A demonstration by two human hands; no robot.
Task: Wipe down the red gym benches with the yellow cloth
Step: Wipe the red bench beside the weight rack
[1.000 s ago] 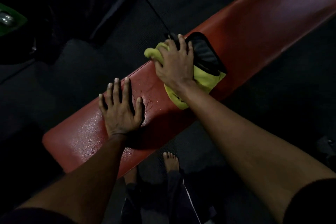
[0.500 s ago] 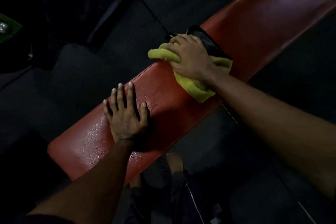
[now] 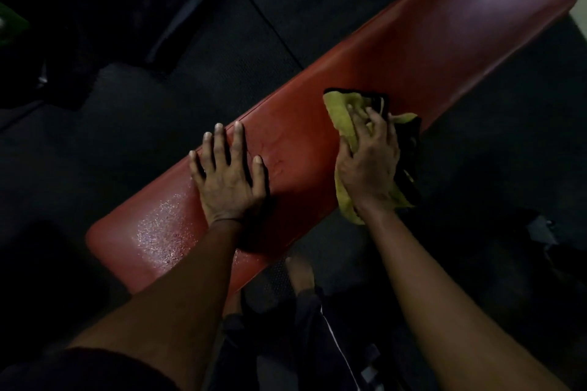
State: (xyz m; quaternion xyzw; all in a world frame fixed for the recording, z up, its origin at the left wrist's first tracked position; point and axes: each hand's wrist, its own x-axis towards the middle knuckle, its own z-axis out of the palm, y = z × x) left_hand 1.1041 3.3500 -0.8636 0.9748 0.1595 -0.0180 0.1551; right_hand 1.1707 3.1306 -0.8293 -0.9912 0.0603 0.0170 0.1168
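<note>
The right hand (image 3: 368, 165) covers the middle of the yellow cloth (image 3: 338, 111), and the frame's top edge crops the red bench (image 3: 413, 51).

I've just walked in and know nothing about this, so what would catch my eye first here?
A long red bench runs slantwise across the dark floor. At its middle the right hand presses a bright yellow cloth onto it, while the left hand lies flat with fingers spread, closer to the near end. Just past that hand, a wet patch glistens on the red surface.
</note>
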